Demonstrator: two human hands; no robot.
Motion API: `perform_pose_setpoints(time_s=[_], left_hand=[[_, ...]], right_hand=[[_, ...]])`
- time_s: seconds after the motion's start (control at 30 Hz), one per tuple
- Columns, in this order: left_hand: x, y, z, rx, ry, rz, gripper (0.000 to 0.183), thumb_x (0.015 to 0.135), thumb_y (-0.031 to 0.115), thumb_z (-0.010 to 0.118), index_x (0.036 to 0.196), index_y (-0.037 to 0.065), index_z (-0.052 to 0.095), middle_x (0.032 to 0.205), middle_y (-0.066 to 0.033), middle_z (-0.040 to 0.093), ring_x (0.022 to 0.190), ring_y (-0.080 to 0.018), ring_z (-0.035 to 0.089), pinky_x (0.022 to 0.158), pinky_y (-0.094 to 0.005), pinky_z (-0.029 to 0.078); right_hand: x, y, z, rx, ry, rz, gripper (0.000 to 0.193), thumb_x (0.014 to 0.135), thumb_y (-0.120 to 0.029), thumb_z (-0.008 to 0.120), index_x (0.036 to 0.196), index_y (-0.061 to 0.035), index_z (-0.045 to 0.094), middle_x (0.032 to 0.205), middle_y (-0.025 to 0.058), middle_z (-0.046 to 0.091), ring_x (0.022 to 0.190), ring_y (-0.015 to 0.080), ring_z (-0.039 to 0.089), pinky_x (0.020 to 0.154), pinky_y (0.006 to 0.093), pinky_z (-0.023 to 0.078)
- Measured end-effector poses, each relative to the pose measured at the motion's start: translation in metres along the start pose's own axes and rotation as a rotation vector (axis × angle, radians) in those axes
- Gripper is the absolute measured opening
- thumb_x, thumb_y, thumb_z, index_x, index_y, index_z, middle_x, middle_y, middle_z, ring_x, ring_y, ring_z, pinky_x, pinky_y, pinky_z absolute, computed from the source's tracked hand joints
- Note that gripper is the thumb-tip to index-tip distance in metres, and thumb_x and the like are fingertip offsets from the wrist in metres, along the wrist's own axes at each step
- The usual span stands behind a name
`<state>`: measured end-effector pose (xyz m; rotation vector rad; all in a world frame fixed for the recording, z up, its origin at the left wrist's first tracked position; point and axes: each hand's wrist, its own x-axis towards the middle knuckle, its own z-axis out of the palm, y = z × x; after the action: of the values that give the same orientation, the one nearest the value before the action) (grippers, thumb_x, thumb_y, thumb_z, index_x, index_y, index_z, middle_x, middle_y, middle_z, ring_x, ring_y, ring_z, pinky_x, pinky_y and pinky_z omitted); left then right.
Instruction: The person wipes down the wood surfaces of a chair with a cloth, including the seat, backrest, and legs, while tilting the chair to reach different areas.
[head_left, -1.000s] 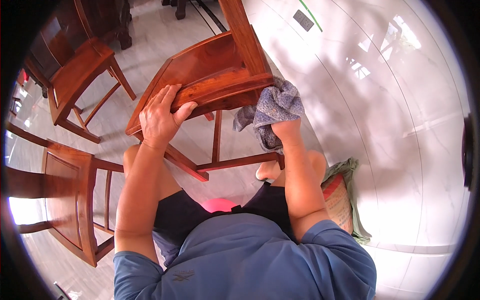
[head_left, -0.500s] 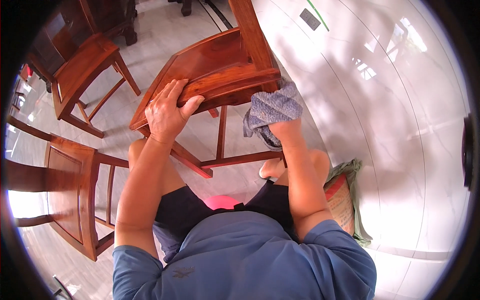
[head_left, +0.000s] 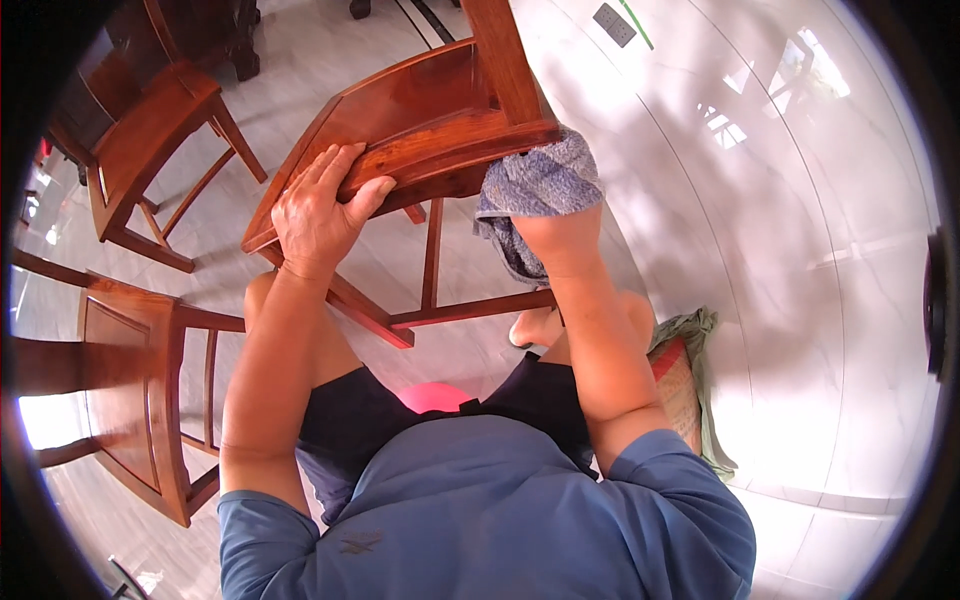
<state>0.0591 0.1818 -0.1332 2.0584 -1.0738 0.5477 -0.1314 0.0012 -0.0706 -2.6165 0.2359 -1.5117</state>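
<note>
A reddish-brown wooden chair (head_left: 410, 100) stands in front of me, its seat edge towards me. My left hand (head_left: 322, 208) lies on the near left part of the seat frame, fingers stretched over the wood and thumb spread apart along the edge. My right hand (head_left: 560, 235) is wrapped in a blue-grey towel (head_left: 545, 180), which it presses against the seat's right corner, near the foot of the upright post. The towel hides most of the right fingers, and a loose fold hangs below the hand.
Two more wooden chairs stand at my left, one farther off (head_left: 150, 125) and one nearer (head_left: 135, 360). A sack (head_left: 678, 385) with green cloth around it sits by my right knee. The white tiled wall (head_left: 790, 300) runs along the right. Something pink (head_left: 432, 397) shows between my legs.
My right hand and the towel have shifted slightly left and up along the seat corner. The whole view has moved a little; my left hand keeps its place on the frame.
</note>
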Motion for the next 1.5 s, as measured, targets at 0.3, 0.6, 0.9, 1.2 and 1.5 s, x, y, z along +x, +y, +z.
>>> perform_pose_setpoints(time_s=[0.3,0.6,0.9,1.2,1.5], left_hand=[[0.008,0.006,0.007,-0.005,0.046,0.022,0.061,0.084,0.063,0.074,0.116,0.011,0.077,0.118,-0.0133,0.075,0.109,-0.031,0.072,0.091,-0.0406,0.058],[0.014,0.013,0.01,-0.018,0.006,-0.042,0.062,0.083,0.066,0.073,0.116,0.014,0.078,0.12,-0.0118,0.075,0.11,-0.0298,0.072,0.091,-0.0405,0.058],[0.012,0.009,0.011,-0.02,0.068,-0.004,0.063,0.082,0.068,0.073,0.112,0.012,0.079,0.115,-0.0132,0.076,0.108,-0.0302,0.073,0.088,-0.0403,0.059],[0.011,0.008,0.007,-0.02,0.06,0.022,0.061,0.087,0.065,0.071,0.117,0.012,0.078,0.118,-0.0149,0.076,0.113,-0.0297,0.072,0.091,-0.0407,0.058],[0.014,0.002,0.009,-0.037,0.124,0.012,0.063,0.08,0.068,0.076,0.107,0.01,0.08,0.109,-0.013,0.078,0.103,-0.0285,0.075,0.083,-0.0386,0.061]], right_hand=[[0.007,-0.003,-0.003,-0.365,-0.046,0.03,0.001,0.075,-0.016,0.071,0.076,-0.0158,0.071,0.086,0.0049,0.071,0.086,0.032,0.067,0.068,0.0421,0.056],[-0.017,0.017,-0.003,-0.191,-0.028,-0.028,0.013,0.075,-0.009,0.071,0.087,-0.0102,0.072,0.092,0.013,0.07,0.086,0.0389,0.064,0.079,0.0492,0.054],[-0.038,0.018,-0.006,0.118,0.011,0.056,0.019,0.076,-0.004,0.076,0.095,-0.0059,0.074,0.098,0.0158,0.071,0.092,0.0402,0.065,0.082,0.0482,0.052],[-0.014,0.014,0.003,-0.135,-0.006,-0.039,0.023,0.078,-0.01,0.08,0.1,-0.0124,0.079,0.106,0.0137,0.072,0.102,0.0386,0.065,0.087,0.0481,0.052],[0.002,0.019,-0.001,-0.145,-0.057,-0.144,0.014,0.074,-0.008,0.078,0.088,-0.0115,0.076,0.1,0.0105,0.073,0.094,0.0377,0.066,0.081,0.0471,0.054]])
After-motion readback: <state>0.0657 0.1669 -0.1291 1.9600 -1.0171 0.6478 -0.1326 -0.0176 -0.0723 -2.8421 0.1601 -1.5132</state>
